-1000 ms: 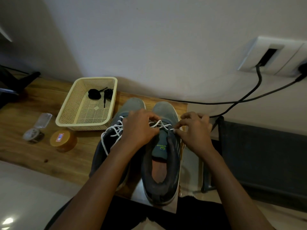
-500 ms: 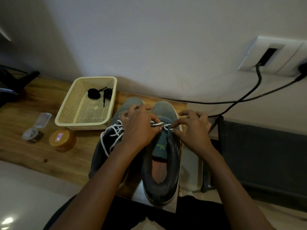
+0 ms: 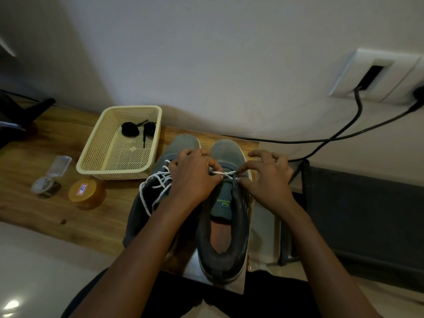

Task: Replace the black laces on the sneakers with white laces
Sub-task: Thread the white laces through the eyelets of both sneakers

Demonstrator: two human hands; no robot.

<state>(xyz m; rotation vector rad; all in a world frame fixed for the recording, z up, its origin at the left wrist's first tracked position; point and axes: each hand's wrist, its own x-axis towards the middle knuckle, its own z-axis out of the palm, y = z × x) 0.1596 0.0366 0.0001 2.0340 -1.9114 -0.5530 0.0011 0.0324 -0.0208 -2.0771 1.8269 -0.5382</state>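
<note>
Wooden tabletop [image 3: 41,216] against white wall [image 3: 206,65]. Orange jar [image 3: 87,192] far left; cream basket [image 3: 91,166] beside it holds coiled black laces [image 3: 130,129]. Left sneaker [image 3: 140,210] is white-laced. Your left hand [image 3: 195,177] and right hand [image 3: 267,177], close together, each pinch the white lace [image 3: 223,173] stretched across the right sneaker [image 3: 239,216], toe to wall.

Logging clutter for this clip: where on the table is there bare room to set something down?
The table is bare left of the basket and along its near edge, between the jar and the left sneaker. The right end is crowded: the right sneaker sits beside it, and the left hand and right hand pinch the white lace.
</note>
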